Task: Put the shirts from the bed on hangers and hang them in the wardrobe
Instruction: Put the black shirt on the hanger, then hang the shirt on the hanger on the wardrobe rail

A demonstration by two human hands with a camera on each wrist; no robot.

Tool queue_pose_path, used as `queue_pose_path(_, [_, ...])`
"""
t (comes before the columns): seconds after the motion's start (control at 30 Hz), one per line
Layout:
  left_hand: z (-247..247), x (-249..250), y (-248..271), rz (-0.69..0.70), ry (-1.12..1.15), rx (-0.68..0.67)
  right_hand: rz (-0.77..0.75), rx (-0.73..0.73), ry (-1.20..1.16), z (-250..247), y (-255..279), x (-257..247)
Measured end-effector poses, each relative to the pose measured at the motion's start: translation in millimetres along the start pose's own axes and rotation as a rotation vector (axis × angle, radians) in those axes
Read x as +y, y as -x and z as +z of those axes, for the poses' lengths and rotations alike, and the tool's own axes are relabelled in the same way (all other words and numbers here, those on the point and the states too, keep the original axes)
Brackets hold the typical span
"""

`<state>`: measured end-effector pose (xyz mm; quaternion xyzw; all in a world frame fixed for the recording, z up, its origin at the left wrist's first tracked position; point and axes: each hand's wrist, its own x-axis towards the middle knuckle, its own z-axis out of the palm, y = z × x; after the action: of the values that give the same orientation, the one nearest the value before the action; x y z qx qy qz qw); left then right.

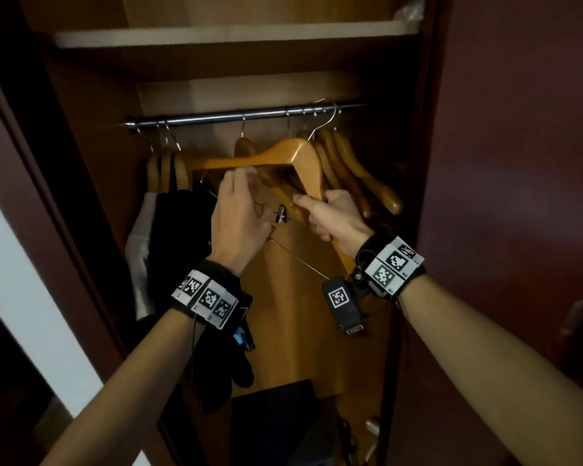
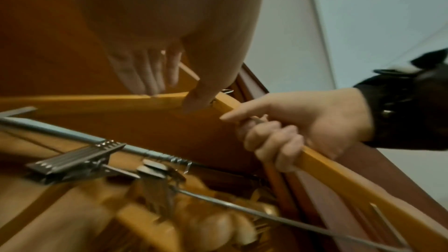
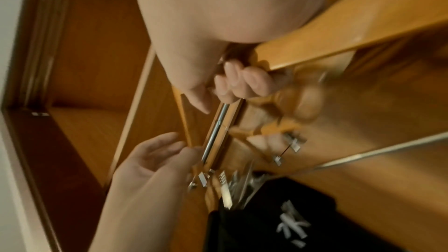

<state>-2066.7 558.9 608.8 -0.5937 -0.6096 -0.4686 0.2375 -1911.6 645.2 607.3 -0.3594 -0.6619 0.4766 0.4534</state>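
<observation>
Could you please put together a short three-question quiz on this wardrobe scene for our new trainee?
1. True or false: the right hand grips one arm of the tilted wooden hanger.
2. Multiple choice: the left hand is (A) curled tight round the rail, (B) open, its fingers at the hanger's other arm, (C) holding a shirt.
3. Fill in: on the left end of the metal rail hang a black garment and a ____ one.

Key
1. True: its fingers wrap the wood in the left wrist view.
2. B.
3. White or light grey; only its edge shows.
</observation>
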Motion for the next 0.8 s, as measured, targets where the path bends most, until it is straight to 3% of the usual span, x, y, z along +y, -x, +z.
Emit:
queue_pose_path(0.13, [10.3,55.1,14.8,0.010,-0.222,0.032,-0.013,0.013,0.109,-71.9,53.8,10.4])
queue_pose_path(0.23, [24.3,103.0,32.8,0.083,-0.261,-0.034,-0.027,0.104,0.252,-132.9,92.9,22.9])
queue_pose_path(0.47, [89.3,235.7,116.6,0.208,0.051,-0.363,-0.024,0.430,0.511,-264.4,190.1,54.4])
queue_pose_path(0.63, [161.8,357.3,170.0,0.332,0.252,-0.590,0.168,0.854,0.597,-363.9,278.8,98.3])
queue_pose_path(0.8, [236.0,480.2,231.5,0.512,0.554,-0.695,0.334,1.101,0.565,-473.0,369.8,140.9])
